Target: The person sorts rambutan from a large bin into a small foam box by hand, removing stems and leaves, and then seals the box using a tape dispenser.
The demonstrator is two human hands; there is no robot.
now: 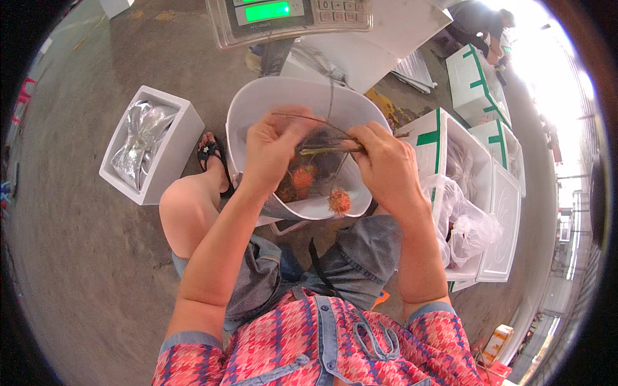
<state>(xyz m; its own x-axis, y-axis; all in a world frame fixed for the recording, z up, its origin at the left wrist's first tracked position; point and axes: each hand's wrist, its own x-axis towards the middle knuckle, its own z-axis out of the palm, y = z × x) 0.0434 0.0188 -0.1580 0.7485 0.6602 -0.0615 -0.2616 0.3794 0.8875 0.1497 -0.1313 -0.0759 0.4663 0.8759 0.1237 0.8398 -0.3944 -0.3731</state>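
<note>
Over a large white tub (pixel 241 106), my right hand (pixel 389 164) is closed around several thin brown rambutan stems (pixel 315 151). One orange-red rambutan (pixel 339 201) hangs below that hand, in front of the tub's near rim. My left hand (pixel 273 145) is raised beside the stems, its fingers smeared by motion; a long twig passes by its fingertips, and whether they grip it is unclear. More rambutans (pixel 302 176) show lower down, inside the tub, partly hidden by my hands and the stems.
Beyond the tub stands a scale (pixel 296 19) with a lit green display. A white foam box (pixel 151 154) with a silvery liner is at left. Foam boxes (pixel 438 138) with green tape line the right, beside a clear plastic bag (pixel 467 225). Another person (pixel 479 26) bends at far right.
</note>
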